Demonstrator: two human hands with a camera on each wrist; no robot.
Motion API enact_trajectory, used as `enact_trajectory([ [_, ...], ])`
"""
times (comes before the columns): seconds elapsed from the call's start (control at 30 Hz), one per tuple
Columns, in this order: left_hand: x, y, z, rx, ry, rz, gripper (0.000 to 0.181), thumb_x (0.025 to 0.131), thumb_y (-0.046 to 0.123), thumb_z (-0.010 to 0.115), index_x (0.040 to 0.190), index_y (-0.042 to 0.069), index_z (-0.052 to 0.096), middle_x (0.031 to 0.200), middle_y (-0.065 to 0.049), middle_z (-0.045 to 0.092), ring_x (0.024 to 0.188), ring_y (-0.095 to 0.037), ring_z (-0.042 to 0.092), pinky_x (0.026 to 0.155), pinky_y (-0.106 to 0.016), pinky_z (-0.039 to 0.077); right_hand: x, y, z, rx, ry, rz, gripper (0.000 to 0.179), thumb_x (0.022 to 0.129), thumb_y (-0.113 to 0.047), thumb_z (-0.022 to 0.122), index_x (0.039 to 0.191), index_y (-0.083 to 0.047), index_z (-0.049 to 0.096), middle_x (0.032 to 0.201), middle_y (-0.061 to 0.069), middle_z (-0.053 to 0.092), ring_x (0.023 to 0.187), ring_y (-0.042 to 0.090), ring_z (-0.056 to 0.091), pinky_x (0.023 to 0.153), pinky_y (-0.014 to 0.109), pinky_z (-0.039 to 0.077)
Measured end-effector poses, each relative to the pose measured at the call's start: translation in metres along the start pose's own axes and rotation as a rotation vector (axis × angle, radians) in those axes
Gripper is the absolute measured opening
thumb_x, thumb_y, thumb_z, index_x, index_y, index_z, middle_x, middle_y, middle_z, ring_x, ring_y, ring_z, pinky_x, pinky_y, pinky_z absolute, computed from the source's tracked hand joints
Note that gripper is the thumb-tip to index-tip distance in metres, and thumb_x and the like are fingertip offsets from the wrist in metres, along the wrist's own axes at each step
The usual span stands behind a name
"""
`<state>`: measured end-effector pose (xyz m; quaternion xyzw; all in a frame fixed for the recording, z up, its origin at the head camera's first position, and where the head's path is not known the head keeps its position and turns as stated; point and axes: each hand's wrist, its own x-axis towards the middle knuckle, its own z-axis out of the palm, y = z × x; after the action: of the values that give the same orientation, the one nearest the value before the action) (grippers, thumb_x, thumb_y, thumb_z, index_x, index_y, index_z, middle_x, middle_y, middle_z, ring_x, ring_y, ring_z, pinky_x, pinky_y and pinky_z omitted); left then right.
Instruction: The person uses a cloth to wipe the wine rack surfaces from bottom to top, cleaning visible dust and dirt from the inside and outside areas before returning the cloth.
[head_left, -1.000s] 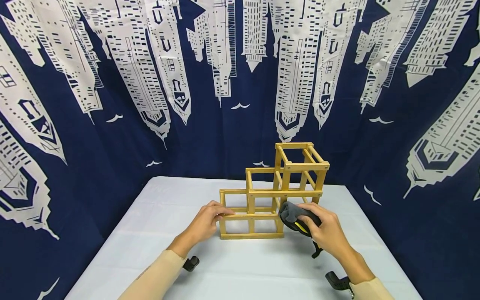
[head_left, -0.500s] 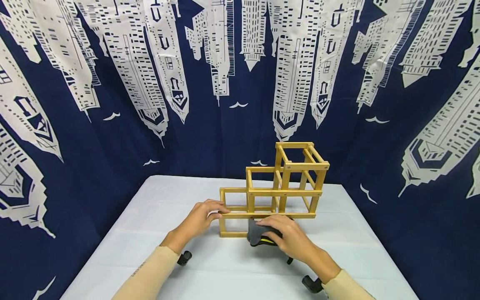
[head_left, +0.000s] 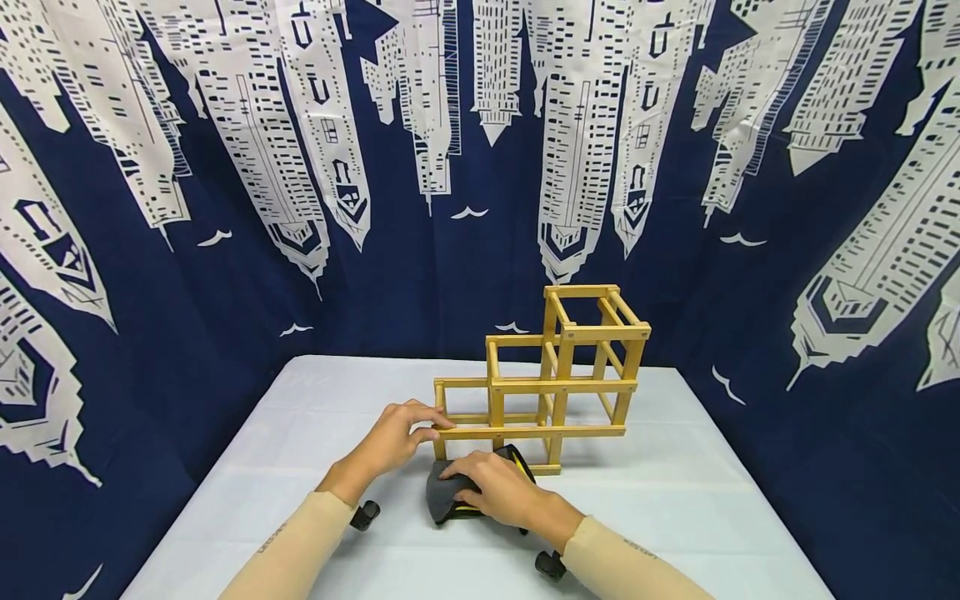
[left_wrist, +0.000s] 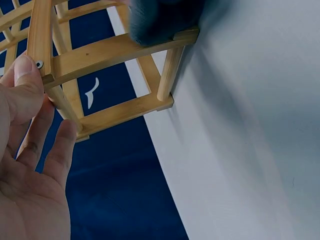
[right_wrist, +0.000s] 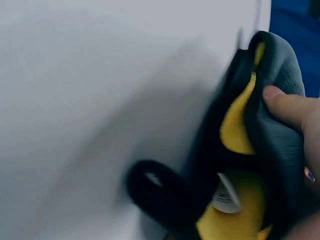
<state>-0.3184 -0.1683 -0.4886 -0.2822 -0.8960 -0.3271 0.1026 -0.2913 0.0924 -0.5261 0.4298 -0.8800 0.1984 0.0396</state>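
A stepped wooden rack (head_left: 564, 386) of pale bars stands on the table. My left hand (head_left: 393, 435) holds its lower left corner; in the left wrist view the thumb lies on the front bar and the fingers are behind it. My right hand (head_left: 498, 492) grips a soft grey-and-black item (right_wrist: 280, 145) with a yellow lining, a label inside and a black loop. I cannot tell its exact kind. In the head view it is in front of the rack's lower left part, hiding some of the bottom bar. Contact with the rack is unclear.
The white table (head_left: 360, 392) reaches beyond the rack on both sides. Behind it hangs a dark blue curtain (head_left: 405, 292) printed with white buildings. Small black devices (head_left: 551, 567) sit by each wrist.
My right hand has moved left and nearer to me with the grey-and-black item, from the rack's right side to its lower left front. The left hand stays at the rack's corner.
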Motion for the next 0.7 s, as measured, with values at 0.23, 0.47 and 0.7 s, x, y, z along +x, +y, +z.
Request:
enact_trajectory([
  [0.23,0.000,0.000,-0.001,-0.003,-0.001,-0.015,0.028,0.104,0.009,0.084,0.126,0.025,0.091,0.147,-0.012,0.083,0.141,-0.037,0.076,0.126,-0.074,0.051,0.002,-0.001,0.010,0.035,-0.028,0.024,0.039,0.103,-0.033,0.092,0.138,-0.018,0.085,0.152,0.007,0.075,0.138,0.025,0.075,0.114,0.040,0.067],
  [0.47,-0.001,-0.001,-0.003,0.007,-0.012,-0.008,0.029,0.104,0.009,0.084,0.127,0.025,0.091,0.148,-0.014,0.082,0.142,-0.037,0.075,0.125,-0.073,0.051,0.003,-0.006,0.016,-0.027,-0.047,0.037,0.038,0.102,-0.031,0.093,0.138,-0.024,0.084,0.148,-0.004,0.082,0.137,0.019,0.076,0.115,0.041,0.062],
  [0.7,0.000,-0.001,-0.003,0.007,-0.009,0.009,0.029,0.104,0.010,0.085,0.127,0.026,0.091,0.147,-0.014,0.082,0.140,-0.037,0.076,0.125,-0.074,0.051,0.001,-0.003,0.017,-0.090,-0.009,0.064,0.038,0.101,-0.030,0.093,0.138,-0.028,0.086,0.142,-0.010,0.085,0.126,0.017,0.078,0.102,0.037,0.060],
])
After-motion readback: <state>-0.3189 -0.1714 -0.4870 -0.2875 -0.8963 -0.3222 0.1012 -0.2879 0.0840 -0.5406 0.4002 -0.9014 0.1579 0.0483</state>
